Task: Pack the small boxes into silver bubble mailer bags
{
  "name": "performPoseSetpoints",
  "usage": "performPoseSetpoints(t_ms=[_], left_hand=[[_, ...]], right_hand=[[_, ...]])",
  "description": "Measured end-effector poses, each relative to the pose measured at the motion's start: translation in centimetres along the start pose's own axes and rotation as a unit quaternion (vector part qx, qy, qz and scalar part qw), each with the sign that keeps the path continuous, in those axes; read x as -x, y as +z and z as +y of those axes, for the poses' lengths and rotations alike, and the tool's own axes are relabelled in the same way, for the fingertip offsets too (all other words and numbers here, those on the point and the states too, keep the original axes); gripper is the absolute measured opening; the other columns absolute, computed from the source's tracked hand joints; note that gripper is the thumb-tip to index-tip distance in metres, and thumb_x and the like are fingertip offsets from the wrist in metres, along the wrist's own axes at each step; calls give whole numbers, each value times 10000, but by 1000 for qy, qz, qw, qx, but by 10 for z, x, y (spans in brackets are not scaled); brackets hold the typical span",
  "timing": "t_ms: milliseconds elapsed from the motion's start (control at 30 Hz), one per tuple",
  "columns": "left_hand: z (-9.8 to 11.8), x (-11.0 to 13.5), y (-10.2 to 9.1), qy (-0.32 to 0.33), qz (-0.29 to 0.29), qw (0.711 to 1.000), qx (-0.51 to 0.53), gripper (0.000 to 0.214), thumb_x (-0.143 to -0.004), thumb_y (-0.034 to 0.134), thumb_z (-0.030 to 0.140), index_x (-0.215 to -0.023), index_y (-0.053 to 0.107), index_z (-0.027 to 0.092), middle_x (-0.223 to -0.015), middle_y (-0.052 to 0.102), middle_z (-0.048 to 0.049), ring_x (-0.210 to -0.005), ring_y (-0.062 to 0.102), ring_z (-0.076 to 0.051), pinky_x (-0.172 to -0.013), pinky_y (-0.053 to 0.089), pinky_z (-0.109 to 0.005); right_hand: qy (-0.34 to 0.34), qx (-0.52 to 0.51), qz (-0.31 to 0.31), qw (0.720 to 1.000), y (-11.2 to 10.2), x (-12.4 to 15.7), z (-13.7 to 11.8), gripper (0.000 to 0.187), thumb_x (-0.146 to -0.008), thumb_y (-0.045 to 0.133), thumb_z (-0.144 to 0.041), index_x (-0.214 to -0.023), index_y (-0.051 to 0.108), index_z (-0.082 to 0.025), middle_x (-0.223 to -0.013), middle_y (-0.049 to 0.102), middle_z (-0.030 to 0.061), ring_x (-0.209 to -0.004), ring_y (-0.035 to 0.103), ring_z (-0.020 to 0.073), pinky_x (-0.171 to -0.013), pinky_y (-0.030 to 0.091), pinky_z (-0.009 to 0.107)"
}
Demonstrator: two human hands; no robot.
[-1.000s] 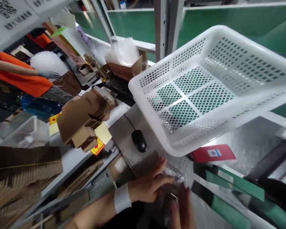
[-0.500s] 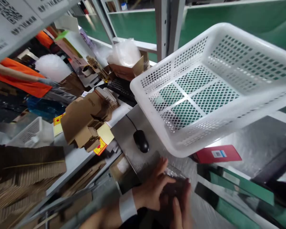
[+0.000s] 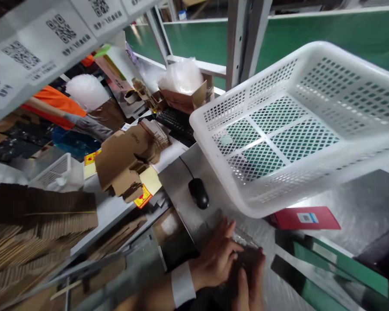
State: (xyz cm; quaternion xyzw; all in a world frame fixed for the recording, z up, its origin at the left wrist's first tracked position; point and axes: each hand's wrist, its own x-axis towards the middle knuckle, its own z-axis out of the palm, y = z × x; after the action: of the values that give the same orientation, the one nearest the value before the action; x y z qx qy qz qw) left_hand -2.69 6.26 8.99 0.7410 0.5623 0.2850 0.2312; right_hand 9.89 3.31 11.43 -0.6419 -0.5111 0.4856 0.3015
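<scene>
Left grip (image 3: 215, 261) and right grip (image 3: 252, 283) touch a dark packet (image 3: 249, 258) lying between them; shadow prevents telling whether either is clamped. Black mouse (image 3: 199, 194) sits on the table (image 3: 179, 183) beyond the left grip. White basket (image 3: 251, 209) is beyond both; red box (image 3: 291, 219), beyond and right of the right grip.

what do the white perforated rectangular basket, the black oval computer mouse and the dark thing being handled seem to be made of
White basket: likely moulded plastic, semi-gloss, judging by its rounded rim and regular holes. Black mouse: probably hard plastic; a soft highlight suggests a satin shell. Dark thing: material unclear in the blur, though shiny crinkles along its edge suggest plastic film.
</scene>
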Motion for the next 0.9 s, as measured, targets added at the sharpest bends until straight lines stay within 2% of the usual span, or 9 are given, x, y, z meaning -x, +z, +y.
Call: performPoseSetpoints(t_ms=[100,200,300,400,533,633,733,800,900], left_hand=[[0,-2,1,18,37,999,-17,346,-925,501,122,-1262,520,197,-1788,60,-93,-1624,134,-384,-1262,431,-589],[2,-4,0,17,82,996,-36,251,-907,582,152,-1143,619,230,-1789,50,-82,-1597,255,-413,-1218,477,-592],[7,-3,-1,9,135,990,-50,109,-907,627,158,-981,700,190,-1779,42,-105,-1546,351,-471,-1160,499,-652],[10,1,3,-8,170,983,-69,100,-928,647,217,-950,744,202,-1713,248,-109,-1421,524,-413,-1109,568,-563],[9,5,2,-3,148,984,-104,139,-956,654,280,-1040,763,269,-1411,628,-74,-1261,641,-280,-1083,578,-443],[-1,3,-13,42,87,987,-128,337,-998,619,488,-1231,715,264,-1444,649,-75,-1390,568,-256,-1210,460,-446],[-17,-3,-34,113,49,976,-180,628,-971,551,702,-1380,641,234,-1512,626,-57,-1514,444,-239,-1337,227,-455],[-28,-6,-45,153,19,965,-210,613,-965,570,699,-1393,638,266,-1515,631,6,-1542,397,-222,-1359,114,-456],[-41,-8,-49,190,-4,958,-215,510,-948,636,661,-1320,688,317,-1475,662,58,-1534,399,-205,-1353,140,-438]], right_hand=[[32,-16,18,999,-14,-9,7,678,-1056,402,-490,-1669,178,-304,-1740,252,61,-1595,230,369,-1285,250,681],[-110,101,13,989,-40,-38,16,716,-1008,533,-481,-1650,265,-312,-1643,438,114,-1451,497,395,-1132,521,614],[-367,232,-46,900,-63,-75,18,611,-996,558,-372,-1585,415,-301,-1567,522,122,-1316,634,325,-971,645,457],[-479,280,-101,826,-74,-101,11,530,-996,535,-339,-1520,504,-263,-1511,571,120,-1311,637,282,-968,647,415],[-535,308,-130,776,-77,-109,13,673,-975,603,-400,-1588,416,-197,-1541,534,179,-1350,603,328,-989,635,479],[-543,316,-128,768,-77,-107,26,758,-971,640,-345,-1639,305,-219,-1580,495,192,-1409,554,334,-1038,608,511],[-540,305,-131,774,-76,-106,32,765,-956,667,-340,-1632,325,-231,-1624,455,171,-1457,506,318,-1071,594,461],[-542,317,-118,769,-76,-104,31,731,-964,658,-354,-1621,353,-249,-1613,481,142,-1464,500,303,-1139,540,472],[-558,347,-95,748,-75,-98,25,668,-979,629,-367,-1595,405,-236,-1574,535,119,-1494,458,295,-1244,411,497]])
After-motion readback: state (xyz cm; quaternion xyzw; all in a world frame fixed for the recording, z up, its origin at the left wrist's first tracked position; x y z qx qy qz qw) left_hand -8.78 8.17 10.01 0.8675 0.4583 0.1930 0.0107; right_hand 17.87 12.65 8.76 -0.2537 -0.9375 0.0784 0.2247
